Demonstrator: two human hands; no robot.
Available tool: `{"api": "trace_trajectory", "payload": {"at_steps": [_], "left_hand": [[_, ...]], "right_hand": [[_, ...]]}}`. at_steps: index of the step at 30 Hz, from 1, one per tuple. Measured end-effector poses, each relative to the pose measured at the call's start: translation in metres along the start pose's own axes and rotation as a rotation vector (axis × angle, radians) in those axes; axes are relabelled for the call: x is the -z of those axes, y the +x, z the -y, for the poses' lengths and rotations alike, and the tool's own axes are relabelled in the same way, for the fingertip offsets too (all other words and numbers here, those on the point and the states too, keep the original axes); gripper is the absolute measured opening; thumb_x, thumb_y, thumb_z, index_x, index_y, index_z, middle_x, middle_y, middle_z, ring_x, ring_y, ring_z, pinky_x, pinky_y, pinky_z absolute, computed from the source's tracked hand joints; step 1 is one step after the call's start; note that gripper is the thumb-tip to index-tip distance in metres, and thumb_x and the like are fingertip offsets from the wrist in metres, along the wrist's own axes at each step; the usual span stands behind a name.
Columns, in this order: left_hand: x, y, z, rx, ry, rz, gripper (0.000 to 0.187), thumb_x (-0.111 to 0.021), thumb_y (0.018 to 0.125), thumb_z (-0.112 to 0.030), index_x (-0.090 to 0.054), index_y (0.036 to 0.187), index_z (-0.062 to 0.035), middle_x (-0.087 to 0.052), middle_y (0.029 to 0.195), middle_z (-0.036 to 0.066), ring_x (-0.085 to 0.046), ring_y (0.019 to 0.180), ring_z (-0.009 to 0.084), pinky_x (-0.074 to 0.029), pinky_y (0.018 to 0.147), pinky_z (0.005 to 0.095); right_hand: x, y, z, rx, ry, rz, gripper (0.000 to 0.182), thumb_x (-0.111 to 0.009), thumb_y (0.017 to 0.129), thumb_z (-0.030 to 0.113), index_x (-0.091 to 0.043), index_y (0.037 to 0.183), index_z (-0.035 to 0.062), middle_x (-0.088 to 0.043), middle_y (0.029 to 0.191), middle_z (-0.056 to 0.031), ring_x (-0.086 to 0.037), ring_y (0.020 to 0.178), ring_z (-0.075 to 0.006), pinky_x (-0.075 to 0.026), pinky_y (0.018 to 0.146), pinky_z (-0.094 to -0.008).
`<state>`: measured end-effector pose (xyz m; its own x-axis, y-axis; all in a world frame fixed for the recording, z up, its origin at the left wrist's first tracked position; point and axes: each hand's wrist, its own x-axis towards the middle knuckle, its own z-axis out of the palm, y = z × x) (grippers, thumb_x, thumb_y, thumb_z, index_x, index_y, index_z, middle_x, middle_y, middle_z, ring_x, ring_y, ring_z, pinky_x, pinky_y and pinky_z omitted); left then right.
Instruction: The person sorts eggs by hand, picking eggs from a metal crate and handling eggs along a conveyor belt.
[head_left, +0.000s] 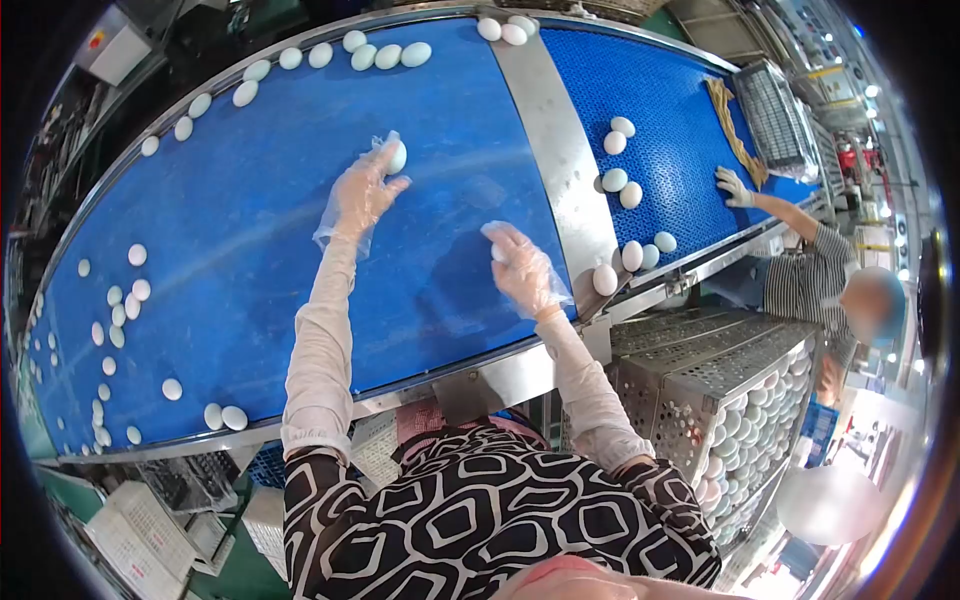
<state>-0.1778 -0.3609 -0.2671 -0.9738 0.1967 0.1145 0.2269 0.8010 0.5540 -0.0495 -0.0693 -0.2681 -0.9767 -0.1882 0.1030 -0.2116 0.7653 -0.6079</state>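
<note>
My left hand [362, 195], in a clear plastic glove, reaches over the blue conveyor belt [250, 190]. Its fingers close around a pale egg [398, 157], which shows on their right side. To the right and nearer to me, my right hand [525, 272] wears a similar glove, its fingers curled. A pale rounded bit of an egg [497, 252] shows at its left side, mostly hidden by the fingers. Several pale eggs [416, 54] lie along the belt's far edge, and others [137, 255] are scattered at the left.
A metal strip [565, 150] separates this belt from a textured blue belt [590, 80] with several eggs. A co-worker's gloved hand [735, 187] rests there near a brown cloth [735, 130]. A perforated metal crate [690, 375] full of eggs stands at my right, below the belt.
</note>
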Motion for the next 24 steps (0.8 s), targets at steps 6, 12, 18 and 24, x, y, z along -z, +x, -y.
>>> {"api": "trace_trajectory", "payload": {"at_steps": [6,12,18,24], "left_hand": [[-0.038,0.016,-0.043,-0.272,-0.052,-0.012,0.069,-0.080,0.085,-0.032,-0.056,0.149,-0.0236,-0.053,0.152,0.019,-0.059,0.131,0.0358,-0.051,0.105,0.0422],[-0.074,-0.019,-0.127,-0.306,-0.118,-0.189,0.060,-0.081,0.078,-0.041,-0.069,0.133,-0.0187,-0.062,0.138,0.016,-0.057,0.131,0.0396,-0.047,0.106,0.0540],[0.025,-0.134,-0.090,0.013,0.001,-0.451,0.057,-0.073,0.092,-0.033,-0.059,0.141,-0.0066,-0.056,0.147,0.020,-0.057,0.131,0.0386,-0.049,0.108,0.0441],[0.129,-0.317,-0.005,0.598,0.502,-0.520,0.064,-0.072,0.092,-0.036,-0.056,0.141,0.0011,-0.052,0.145,0.032,-0.057,0.126,0.0467,-0.050,0.103,0.0502]], "right_hand": [[0.057,-0.015,-0.059,-0.341,-0.142,-0.092,0.050,-0.066,0.087,0.014,-0.061,0.137,0.0164,-0.065,0.135,-0.0134,-0.063,0.121,-0.0364,-0.053,0.101,-0.0417],[0.103,-0.016,-0.035,-0.194,-0.039,-0.351,0.051,-0.067,0.092,0.014,-0.058,0.140,0.0007,-0.064,0.137,-0.0229,-0.065,0.119,-0.0381,-0.049,0.105,-0.0413],[0.039,-0.016,0.069,0.023,0.334,0.122,0.054,-0.073,0.089,0.007,-0.061,0.142,0.0064,-0.064,0.141,-0.0156,-0.065,0.125,-0.0290,-0.052,0.104,-0.0370],[-0.054,-0.063,0.165,0.437,0.134,0.518,0.066,-0.072,0.092,0.026,-0.048,0.153,0.0180,-0.055,0.148,-0.0173,-0.064,0.122,-0.0374,-0.056,0.095,-0.0443]]}}
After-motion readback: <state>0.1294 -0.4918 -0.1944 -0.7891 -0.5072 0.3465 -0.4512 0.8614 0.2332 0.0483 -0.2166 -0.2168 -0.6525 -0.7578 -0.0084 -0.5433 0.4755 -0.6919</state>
